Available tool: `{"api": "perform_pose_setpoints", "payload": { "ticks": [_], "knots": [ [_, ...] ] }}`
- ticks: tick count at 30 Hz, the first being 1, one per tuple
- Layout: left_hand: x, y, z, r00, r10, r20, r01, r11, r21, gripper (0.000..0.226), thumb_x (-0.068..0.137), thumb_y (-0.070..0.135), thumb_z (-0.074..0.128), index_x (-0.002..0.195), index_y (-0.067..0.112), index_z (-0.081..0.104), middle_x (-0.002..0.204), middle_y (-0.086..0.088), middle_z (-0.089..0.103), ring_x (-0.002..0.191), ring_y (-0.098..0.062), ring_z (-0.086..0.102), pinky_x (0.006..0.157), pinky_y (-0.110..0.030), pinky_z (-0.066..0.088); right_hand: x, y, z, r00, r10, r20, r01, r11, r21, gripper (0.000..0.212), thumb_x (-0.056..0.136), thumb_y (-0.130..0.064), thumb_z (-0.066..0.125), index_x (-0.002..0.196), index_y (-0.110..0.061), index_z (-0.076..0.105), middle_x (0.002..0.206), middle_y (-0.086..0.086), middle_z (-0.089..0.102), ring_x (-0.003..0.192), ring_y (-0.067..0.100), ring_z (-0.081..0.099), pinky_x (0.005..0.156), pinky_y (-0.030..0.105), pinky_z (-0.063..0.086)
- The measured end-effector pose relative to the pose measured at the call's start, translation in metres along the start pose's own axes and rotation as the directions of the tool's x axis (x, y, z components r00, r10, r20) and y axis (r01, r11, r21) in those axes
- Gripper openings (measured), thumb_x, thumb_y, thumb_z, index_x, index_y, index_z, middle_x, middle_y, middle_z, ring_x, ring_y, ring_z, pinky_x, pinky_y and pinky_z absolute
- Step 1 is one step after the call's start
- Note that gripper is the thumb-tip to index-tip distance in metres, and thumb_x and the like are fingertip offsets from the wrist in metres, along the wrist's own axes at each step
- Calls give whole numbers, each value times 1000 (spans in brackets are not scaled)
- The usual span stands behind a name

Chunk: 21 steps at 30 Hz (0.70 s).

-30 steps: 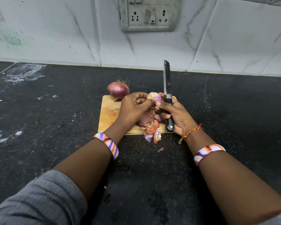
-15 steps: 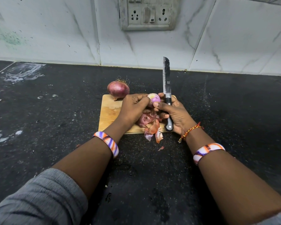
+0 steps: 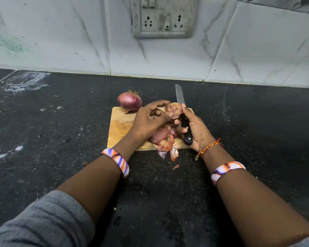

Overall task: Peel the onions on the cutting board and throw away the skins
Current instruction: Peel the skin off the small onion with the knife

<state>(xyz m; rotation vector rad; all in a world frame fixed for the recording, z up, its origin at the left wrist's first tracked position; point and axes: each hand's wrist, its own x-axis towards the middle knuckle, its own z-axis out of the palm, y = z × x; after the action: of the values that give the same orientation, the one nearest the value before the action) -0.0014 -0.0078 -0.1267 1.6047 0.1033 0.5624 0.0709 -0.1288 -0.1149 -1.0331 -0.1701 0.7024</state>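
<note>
While the unpeeled red onion [image 3: 129,102] waits at the wooden cutting board's [image 3: 119,129] eleven o'clock corner, her left hand [image 3: 148,122] curls round the half-peeled pale onion [image 3: 173,110], now turned to show patchy skin. The right hand [image 3: 194,130] grips the black-handled knife [image 3: 183,118], thumb on it. Loose papery skins [image 3: 165,142] pile at six o'clock, not yet binned.

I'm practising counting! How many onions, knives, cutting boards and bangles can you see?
Onions: 2, an unpeeled onion and a half-peeled onion
Knives: 1, knife
Cutting boards: 1, cutting board
Bangles: 2, left bangle, right bangle
Total: 6
</note>
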Motion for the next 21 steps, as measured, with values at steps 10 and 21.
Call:
{"api": "perform_pose_setpoints", "payload": {
  "ticks": [10, 21],
  "knots": [
    [0, 1, 1, 999, 37, -4, -37, 999, 31, 23, 88, 9, 58, 111, 12, 56, 74, 0, 64, 66, 2, 61, 70, -18, 50, 7, 0, -7, 991, 68, 114, -62, 996, -60, 37, 79, -40, 61, 101, -11, 58, 75, 6, 48, 38, 3, 39, 29, 10, 30],
    [0, 4, 0, 997, 72, -41, -70, 997, 45, 35, 89, 6, 56, 123, 10, 56, 117, -3, 62, 98, -3, 62, 89, -23, 50, 3, -6, -3, 994, 98, 49, -92, 989, -112, 36, 95, -43, 43, 87, -10, 55, 55, 1, 51, 32, 3, 37, 28, 8, 26]
  ]
}}
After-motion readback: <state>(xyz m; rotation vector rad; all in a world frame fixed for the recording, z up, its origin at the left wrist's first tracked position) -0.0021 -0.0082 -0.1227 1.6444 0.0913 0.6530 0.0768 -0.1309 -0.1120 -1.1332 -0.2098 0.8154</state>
